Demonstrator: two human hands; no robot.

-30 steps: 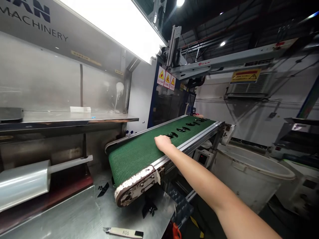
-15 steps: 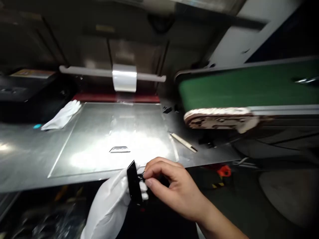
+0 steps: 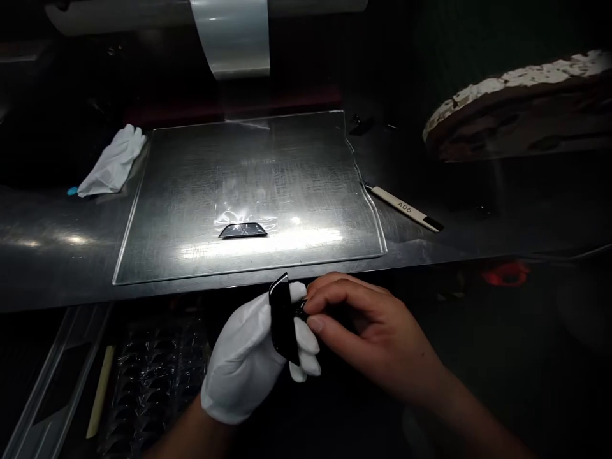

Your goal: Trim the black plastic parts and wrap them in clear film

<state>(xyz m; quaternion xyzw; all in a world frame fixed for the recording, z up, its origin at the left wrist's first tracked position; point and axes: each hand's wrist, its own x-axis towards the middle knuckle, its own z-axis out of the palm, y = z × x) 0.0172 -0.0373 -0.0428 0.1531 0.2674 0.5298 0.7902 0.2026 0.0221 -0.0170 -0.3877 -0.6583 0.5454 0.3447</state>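
In the head view my left hand (image 3: 251, 360), in a white glove, is closed around a glossy black plastic piece (image 3: 283, 322) with a slanted end. The piece stands tilted just off the near table edge. My bare right hand (image 3: 368, 331) is beside it, thumb and forefinger pinched on a small dark part (image 3: 301, 308) at the back of the piece; what this part is I cannot make out. A second black trapezoid piece (image 3: 243, 230) lies on the clear sheet (image 3: 306, 172) on the metal table.
An empty white glove (image 3: 113, 160) lies at the left beside a small blue disc (image 3: 72, 191). To the right is a pale-handled tool (image 3: 401, 205) marked A06. A film roll (image 3: 234, 38) hangs behind. Below the table is a clear moulded tray (image 3: 153, 382).
The camera view has tilted down and come closer to the table. Both hands keep hold around the black piece, with little visible change in their grip.
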